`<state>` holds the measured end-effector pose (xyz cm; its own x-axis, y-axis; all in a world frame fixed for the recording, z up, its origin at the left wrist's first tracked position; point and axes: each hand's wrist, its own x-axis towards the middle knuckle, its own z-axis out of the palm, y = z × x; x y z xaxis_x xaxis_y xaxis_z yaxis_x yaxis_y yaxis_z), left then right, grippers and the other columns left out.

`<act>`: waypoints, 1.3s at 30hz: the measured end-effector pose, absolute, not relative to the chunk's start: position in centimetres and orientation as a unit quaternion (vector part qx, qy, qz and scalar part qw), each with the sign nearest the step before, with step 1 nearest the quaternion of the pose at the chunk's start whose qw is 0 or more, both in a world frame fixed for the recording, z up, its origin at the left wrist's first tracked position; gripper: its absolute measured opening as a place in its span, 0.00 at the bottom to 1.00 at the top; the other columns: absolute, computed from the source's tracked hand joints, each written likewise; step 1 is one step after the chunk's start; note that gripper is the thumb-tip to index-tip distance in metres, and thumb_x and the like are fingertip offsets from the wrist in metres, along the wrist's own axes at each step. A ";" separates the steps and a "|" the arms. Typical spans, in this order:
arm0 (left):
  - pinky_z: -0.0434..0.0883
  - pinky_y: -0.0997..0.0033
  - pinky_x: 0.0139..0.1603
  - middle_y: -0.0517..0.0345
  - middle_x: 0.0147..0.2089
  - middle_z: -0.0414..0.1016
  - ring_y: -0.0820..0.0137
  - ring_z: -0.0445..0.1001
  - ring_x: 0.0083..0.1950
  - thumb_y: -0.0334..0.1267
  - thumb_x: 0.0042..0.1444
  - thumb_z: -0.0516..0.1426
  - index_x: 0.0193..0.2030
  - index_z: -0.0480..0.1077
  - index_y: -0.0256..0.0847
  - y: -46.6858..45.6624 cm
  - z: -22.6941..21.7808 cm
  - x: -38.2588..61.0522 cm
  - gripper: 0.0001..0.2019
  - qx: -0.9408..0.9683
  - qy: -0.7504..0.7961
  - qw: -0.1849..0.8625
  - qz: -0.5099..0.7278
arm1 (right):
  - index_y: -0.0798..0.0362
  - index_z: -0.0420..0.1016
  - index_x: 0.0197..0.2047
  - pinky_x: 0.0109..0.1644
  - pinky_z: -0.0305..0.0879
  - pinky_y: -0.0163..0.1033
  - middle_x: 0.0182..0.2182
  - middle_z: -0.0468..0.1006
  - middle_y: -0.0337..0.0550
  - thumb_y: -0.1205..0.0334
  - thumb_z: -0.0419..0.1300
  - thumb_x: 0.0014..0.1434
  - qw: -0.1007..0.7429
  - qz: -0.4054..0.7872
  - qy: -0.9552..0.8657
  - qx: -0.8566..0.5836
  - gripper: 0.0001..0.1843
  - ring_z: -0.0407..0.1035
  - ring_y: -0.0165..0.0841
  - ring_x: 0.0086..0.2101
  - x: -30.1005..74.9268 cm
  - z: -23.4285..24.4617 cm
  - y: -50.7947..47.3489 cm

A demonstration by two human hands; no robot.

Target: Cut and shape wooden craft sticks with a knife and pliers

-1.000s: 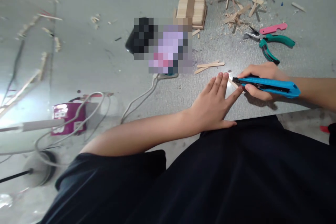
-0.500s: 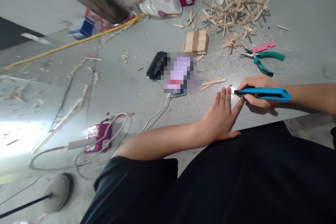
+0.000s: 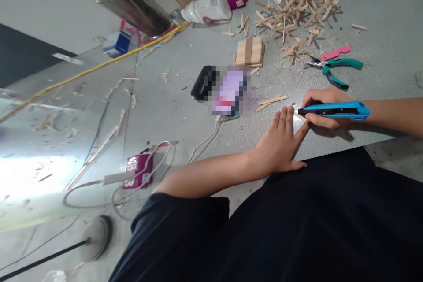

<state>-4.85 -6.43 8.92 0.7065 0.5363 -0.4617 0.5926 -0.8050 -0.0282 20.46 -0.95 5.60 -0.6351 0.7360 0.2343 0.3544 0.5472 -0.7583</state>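
Note:
My right hand (image 3: 325,96) is closed around a blue utility knife (image 3: 340,109), its black tip pointing left. The tip is at a short pale wooden craft stick (image 3: 299,116) on the grey table. Flat against the table lies my left hand (image 3: 282,139), fingers stretched out and thumb apart. Its fingertips and index finger rest at the same stick, and part of the stick is hidden beneath them. Two more craft sticks (image 3: 272,100) lie crossed just beyond my left fingertips. The blade itself is hard to make out.
Green-handled pliers (image 3: 330,65) and a pink tool (image 3: 335,53) lie beyond my right hand. Farther back are a banded stick bundle (image 3: 249,51) and a heap of sticks (image 3: 300,9). A blurred-out phone (image 3: 230,92), a black case (image 3: 202,83) and cables lie left. The table edge (image 3: 350,144) is close.
The view has shifted slightly, so the table's things appear farther right. Both hands keep nearly the same pose, with the knife at the stick.

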 end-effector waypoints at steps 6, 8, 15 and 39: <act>0.53 0.19 0.90 0.04 0.91 0.37 0.13 0.40 0.93 0.75 0.62 0.71 0.95 0.40 0.34 -6.3 8.5 -5.1 0.72 0.924 0.303 0.060 -0.224 | 0.47 0.79 0.50 0.41 0.70 0.44 0.37 0.87 0.41 0.54 0.66 0.65 0.290 0.349 -0.817 -0.356 0.12 0.78 0.39 0.34 20.8 5.7 -0.7; 0.53 0.19 0.90 0.04 0.91 0.37 0.13 0.41 0.92 0.75 0.61 0.72 0.95 0.40 0.34 -6.2 8.5 -5.1 0.73 0.924 0.306 0.061 -0.223 | 0.48 0.79 0.47 0.39 0.70 0.44 0.36 0.87 0.42 0.55 0.65 0.64 0.295 0.342 -0.816 -0.361 0.10 0.79 0.39 0.34 20.9 5.8 -0.7; 0.54 0.17 0.89 0.06 0.91 0.38 0.12 0.38 0.92 0.77 0.63 0.70 0.95 0.43 0.42 -6.1 8.6 -5.2 0.69 0.924 0.303 0.072 -0.224 | 0.49 0.79 0.45 0.38 0.68 0.45 0.35 0.88 0.46 0.49 0.63 0.68 0.280 0.328 -0.819 -0.380 0.13 0.79 0.39 0.33 20.4 6.4 -1.0; 0.56 0.18 0.87 0.05 0.91 0.41 0.10 0.44 0.92 0.68 0.68 0.70 0.94 0.46 0.37 -6.5 9.4 -4.5 0.63 0.930 0.301 0.072 -0.197 | 0.47 0.82 0.48 0.39 0.69 0.48 0.34 0.87 0.44 0.43 0.64 0.71 0.280 0.296 -0.826 -0.389 0.16 0.79 0.42 0.33 21.0 5.6 -0.8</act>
